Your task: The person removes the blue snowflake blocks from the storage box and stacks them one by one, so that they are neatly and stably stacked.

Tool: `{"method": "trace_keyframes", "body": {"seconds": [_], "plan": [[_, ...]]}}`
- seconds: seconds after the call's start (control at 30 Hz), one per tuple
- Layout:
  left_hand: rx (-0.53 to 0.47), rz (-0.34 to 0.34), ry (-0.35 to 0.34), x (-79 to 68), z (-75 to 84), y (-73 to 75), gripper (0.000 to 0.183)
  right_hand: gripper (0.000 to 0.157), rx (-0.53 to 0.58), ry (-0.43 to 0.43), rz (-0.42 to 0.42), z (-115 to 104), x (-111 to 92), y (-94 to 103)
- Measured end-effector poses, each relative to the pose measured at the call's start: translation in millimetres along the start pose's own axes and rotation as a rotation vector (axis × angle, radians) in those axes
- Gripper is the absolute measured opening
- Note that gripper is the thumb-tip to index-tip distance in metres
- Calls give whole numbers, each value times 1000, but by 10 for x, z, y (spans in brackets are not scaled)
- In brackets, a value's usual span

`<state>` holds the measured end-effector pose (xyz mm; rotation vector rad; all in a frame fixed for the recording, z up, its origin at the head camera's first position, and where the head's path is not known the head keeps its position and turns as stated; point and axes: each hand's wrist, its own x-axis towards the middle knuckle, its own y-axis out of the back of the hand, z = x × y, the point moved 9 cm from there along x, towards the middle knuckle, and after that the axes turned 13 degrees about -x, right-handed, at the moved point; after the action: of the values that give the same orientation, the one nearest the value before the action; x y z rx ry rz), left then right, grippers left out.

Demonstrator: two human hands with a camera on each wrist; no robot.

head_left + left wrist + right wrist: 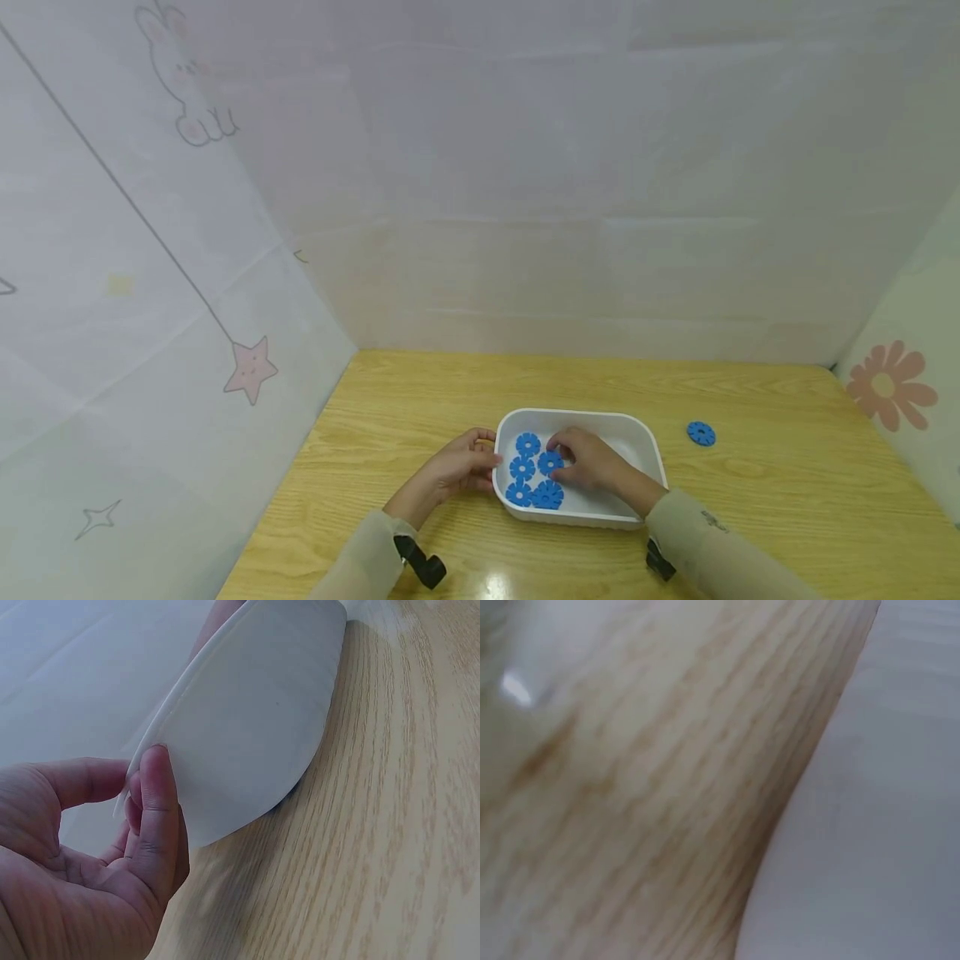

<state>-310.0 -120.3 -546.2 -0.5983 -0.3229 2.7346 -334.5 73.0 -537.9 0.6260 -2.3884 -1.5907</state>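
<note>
Toward the front of the table stands a white plastic tub, with several blue notched snowflake discs lying in its left half. My left hand grips the tub's left rim, thumb on the inner side and fingers against the outer wall, as the left wrist view shows. Reaching in over the front right rim, my right hand has thumb and fingertips at the edges of one blue disc. Only the tub's outer wall and wood grain appear in the right wrist view; the right hand is out of it.
One more blue disc lies on the wooden table, right of the tub. Pale hanging sheets with printed drawings enclose the table at the back and both sides.
</note>
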Motion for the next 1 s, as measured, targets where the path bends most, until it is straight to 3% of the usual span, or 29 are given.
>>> {"method": "trace_keyframes", "body": {"seconds": [0.23, 1.0], "plan": [[2, 4, 2, -2, 8, 1, 51, 36, -7, -3, -5, 16, 14, -19], [-10, 7, 9, 4, -16, 9, 50, 44, -1, 128, -12, -78, -4, -12]]}}
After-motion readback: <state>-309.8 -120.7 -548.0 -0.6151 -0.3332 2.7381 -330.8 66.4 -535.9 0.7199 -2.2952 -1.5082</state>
